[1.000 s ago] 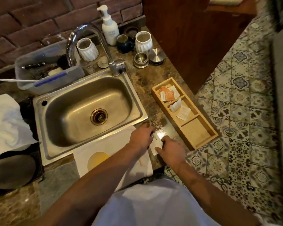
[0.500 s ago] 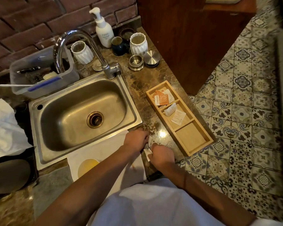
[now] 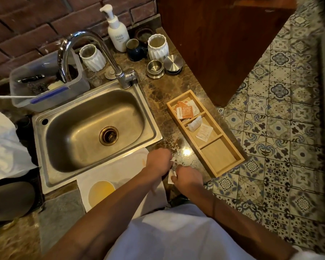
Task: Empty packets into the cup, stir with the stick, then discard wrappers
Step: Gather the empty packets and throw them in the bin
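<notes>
My left hand (image 3: 159, 160) and my right hand (image 3: 188, 178) meet over the counter's front edge, both pinching a small white packet (image 3: 171, 176) between them. A cup (image 3: 101, 191) of yellowish liquid stands on a white cloth (image 3: 120, 171) just left of my left forearm. A thin stick (image 3: 143, 162) lies on the cloth, mostly hidden by my left hand. A wooden tray (image 3: 219, 156) to the right holds orange packets (image 3: 185, 111) in its far compartment and white packets (image 3: 200, 128) in the middle one; the near compartment holds nothing.
A steel sink (image 3: 94, 128) with a tap (image 3: 83, 45) fills the middle. Behind it stand a soap bottle (image 3: 117, 29), two white ribbed cups, a dark mug and metal tins. A plastic tub (image 3: 45, 83) sits at the back left. Tiled floor lies to the right.
Both hands have drawn back toward the counter's front edge and stay together on the white packet. The camera view shifted slightly.
</notes>
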### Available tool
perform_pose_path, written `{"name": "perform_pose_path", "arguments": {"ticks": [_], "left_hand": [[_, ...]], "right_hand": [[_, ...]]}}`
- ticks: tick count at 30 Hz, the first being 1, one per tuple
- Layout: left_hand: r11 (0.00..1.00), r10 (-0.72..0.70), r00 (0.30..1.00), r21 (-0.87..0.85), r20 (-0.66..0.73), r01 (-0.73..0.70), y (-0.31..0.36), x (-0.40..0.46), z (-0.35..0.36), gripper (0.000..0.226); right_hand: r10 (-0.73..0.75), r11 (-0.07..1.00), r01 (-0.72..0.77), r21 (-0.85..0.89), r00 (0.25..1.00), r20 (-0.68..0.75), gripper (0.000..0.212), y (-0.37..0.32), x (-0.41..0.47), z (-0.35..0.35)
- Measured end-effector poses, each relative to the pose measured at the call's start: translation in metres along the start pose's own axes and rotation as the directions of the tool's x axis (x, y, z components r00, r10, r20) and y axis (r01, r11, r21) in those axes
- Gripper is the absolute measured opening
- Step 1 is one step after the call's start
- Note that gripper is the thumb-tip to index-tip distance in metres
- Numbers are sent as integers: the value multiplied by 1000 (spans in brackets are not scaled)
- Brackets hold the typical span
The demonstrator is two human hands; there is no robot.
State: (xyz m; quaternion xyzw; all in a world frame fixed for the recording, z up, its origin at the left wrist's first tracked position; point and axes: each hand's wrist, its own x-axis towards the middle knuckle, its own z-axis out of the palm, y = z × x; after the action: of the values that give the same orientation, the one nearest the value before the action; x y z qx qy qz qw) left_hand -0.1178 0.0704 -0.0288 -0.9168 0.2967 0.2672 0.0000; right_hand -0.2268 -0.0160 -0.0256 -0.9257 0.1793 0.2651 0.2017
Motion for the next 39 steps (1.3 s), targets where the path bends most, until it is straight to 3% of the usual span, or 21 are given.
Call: {"name": "perform_pose_path", "arguments": {"ticks": [8, 14, 17, 23, 27, 33, 39], "left_hand": [[977, -88, 996, -196, 16, 90, 1, -6, -1, 17], [869, -203, 978, -470, -49, 156, -10, -21, -20, 14], [801, -224, 968, -587, -115, 116, -23, -42, -35, 14], [635, -211, 952, -772, -222, -40, -54, -101, -76, 10], [549, -310, 904, -832, -294, -82, -89, -151, -95, 10], [527, -413, 833, -843, -367, -110, -148, -216, -88, 10], [439, -509, 754, -879, -415, -188, -195, -266, -70, 17]], "right_hand": [[43, 991, -51, 121, 997, 61, 28, 8, -12, -1], [66, 946, -72, 317, 997, 31, 22, 12, -10, -20], [29, 880, -32, 473, 999, 15, 27, 7, -9, -36], [-58, 818, 129, 561, 988, -144, 25, -23, -24, -72], [-128, 795, 235, 559, 966, -224, 26, -61, -43, -93], [-257, 772, 372, 515, 924, -283, 16, -136, -72, -102], [-374, 759, 500, 417, 859, -349, 18, -199, -91, -93]]}}
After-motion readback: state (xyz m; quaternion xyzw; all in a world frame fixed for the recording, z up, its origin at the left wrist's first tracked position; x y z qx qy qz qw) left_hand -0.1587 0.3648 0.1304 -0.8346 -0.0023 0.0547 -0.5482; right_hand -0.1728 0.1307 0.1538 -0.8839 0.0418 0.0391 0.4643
